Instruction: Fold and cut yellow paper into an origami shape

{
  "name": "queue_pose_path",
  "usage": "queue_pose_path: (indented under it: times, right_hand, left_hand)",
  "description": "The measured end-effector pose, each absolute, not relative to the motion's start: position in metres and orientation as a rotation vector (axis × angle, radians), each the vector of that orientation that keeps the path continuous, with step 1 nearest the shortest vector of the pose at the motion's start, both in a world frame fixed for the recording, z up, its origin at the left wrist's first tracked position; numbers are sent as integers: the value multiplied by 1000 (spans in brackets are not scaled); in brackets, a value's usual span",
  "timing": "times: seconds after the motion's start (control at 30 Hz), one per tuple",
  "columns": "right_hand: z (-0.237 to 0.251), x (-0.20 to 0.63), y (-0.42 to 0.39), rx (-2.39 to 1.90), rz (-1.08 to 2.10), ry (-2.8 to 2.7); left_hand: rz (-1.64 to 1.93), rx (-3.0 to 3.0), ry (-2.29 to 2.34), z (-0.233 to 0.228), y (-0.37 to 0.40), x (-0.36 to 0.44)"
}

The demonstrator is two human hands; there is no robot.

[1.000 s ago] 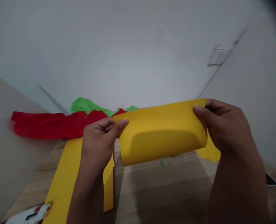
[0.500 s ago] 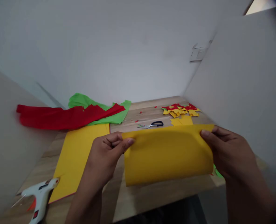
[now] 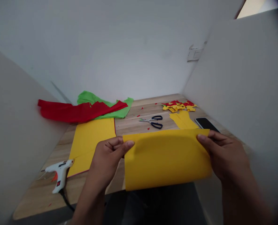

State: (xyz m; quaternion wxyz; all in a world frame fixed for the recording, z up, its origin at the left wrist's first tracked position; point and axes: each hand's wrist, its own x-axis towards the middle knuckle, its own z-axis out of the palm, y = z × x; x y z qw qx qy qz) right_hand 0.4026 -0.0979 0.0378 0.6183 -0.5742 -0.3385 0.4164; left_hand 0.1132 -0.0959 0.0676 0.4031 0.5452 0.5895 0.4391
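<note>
I hold a folded yellow paper sheet (image 3: 167, 159) in front of me, above the near edge of the wooden table (image 3: 134, 123). My left hand (image 3: 108, 156) pinches its top left corner between thumb and fingers. At the top right corner my right hand (image 3: 223, 153) pinches it the same way. The sheet's folded bottom edge hangs past the table's front edge.
A larger yellow sheet (image 3: 92, 140) lies flat to the left, with a white glue gun (image 3: 58, 173) at the front left. Red paper (image 3: 78, 111) and green paper (image 3: 106, 106) are piled at the back left. Scissors (image 3: 154, 121), yellow strips (image 3: 183, 120), paper scraps (image 3: 178, 106) and a phone (image 3: 206, 123) lie to the right. White walls enclose three sides.
The view has tilted down and pulled back, so the table, scissors, scraps and phone came into sight. Both hands keep the same grip while the yellow sheet sits lower and flatter.
</note>
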Motion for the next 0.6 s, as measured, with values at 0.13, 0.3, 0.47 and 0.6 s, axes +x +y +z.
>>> queue_pose_path:
  times: [0.13, 0.3, 0.47, 0.6]
  right_hand:
    - [37, 399, -103, -1305, 998, -809]
    - [35, 397, -105, -1279, 991, -876]
    - [34, 396, -103, -1294, 1011, -880]
    - [33, 395, -102, -1272, 1043, -851]
  left_hand:
    - [1104, 1332, 1509, 67, -104, 109]
    - [1113, 1278, 1520, 62, -107, 105]
    - [1123, 1266, 1538, 60, -107, 103]
    - [1099, 1308, 1558, 61, -106, 104]
